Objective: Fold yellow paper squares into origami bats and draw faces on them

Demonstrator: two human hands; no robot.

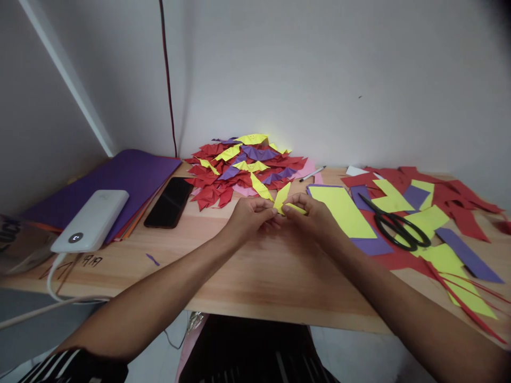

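Between my two hands is a small folded piece of yellow paper [282, 197], held just above the wooden table. The fingers of my left hand [255, 214] pinch its left side. My right hand [305, 209] grips the other side, and a yellow flap pokes out beside its thumb. One pointed flap stands up between the hands. Right behind them lies a heap of folded paper figures [243, 170] in red, yellow and purple; a few yellow ones carry small drawn faces. My fingers partly cover the piece's lower folds.
Black-handled scissors [399, 230] lie on coloured paper scraps [435, 213] at right, beside a stack of yellow sheets [343, 211]. A pen [312, 174] rests behind. At left are a phone [169, 203], a white power bank [91, 221] with its cable, and purple sheets [131, 170].
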